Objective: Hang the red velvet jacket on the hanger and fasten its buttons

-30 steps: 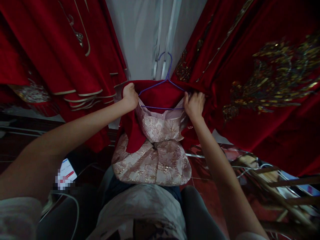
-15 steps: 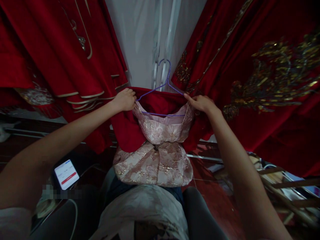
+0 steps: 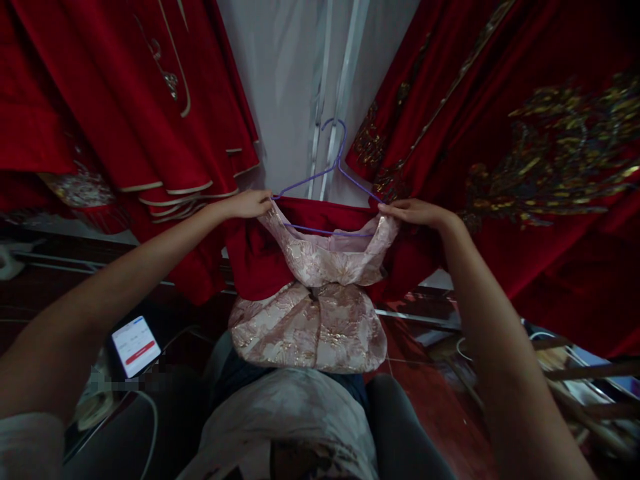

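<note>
- The dress (image 3: 337,263) is lying in the middle, its bodice facing up and its skirt bunching at 6 o'clock over the person's lap.
- The hanger (image 3: 339,163) is running through the neckline, its lower bar crossing the opening and its hook pointing to 12 o'clock.
- The left hand (image 3: 255,203) is pinching the strap at 10 o'clock, fingers closing by the hanger's end.
- The right hand (image 3: 420,212) is pinching the strap at 2 o'clock, thumb and fingers meeting by the other end; whether either hand is also gripping the wire is not showing clearly.
- As far as one can judge, both straps are reaching the hanger's ends, so the fitting is looking nearly done; the hands are not yet letting go, and the skirt is remaining to be straightened.
- The hook is catching on nothing that is showing.
- Red cloth (image 3: 255,260) is showing behind the neckline and spreading towards 9 o'clock.
- Red gowns (image 3: 505,113) are hanging at 10 and 2 o'clock; a phone (image 3: 135,347) is glowing at 8 o'clock.
</note>
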`<move>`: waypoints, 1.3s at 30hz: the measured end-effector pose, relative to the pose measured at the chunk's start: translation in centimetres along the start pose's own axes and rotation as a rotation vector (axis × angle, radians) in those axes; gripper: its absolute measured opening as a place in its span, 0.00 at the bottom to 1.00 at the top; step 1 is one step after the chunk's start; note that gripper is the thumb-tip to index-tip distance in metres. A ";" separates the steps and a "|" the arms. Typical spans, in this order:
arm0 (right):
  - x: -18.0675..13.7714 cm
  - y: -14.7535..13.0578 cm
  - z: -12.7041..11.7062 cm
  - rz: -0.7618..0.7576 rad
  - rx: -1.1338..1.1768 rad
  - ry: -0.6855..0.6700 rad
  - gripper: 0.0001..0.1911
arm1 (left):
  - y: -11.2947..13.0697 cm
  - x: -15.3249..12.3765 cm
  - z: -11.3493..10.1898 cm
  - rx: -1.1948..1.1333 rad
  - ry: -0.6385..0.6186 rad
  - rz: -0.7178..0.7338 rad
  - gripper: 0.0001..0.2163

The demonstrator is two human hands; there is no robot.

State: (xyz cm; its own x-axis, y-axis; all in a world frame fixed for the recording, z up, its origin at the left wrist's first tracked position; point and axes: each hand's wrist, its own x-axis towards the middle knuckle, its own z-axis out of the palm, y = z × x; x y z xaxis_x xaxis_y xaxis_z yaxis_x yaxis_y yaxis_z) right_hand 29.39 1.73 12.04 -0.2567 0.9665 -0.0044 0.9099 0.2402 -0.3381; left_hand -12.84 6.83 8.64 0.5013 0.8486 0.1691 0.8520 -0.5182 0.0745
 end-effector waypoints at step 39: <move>-5.3 -3.8 13.9 -0.169 0.777 0.418 0.15 | 11.6 1.4 8.6 -0.153 0.300 0.464 0.15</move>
State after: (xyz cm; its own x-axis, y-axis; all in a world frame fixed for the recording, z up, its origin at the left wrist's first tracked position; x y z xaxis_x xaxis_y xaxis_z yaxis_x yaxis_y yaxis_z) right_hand 22.75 -5.61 0.30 -0.0896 0.9142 0.3953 0.3545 0.4002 -0.8451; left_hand -0.95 2.93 1.26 0.7339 0.4722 0.4882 0.5098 -0.8579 0.0633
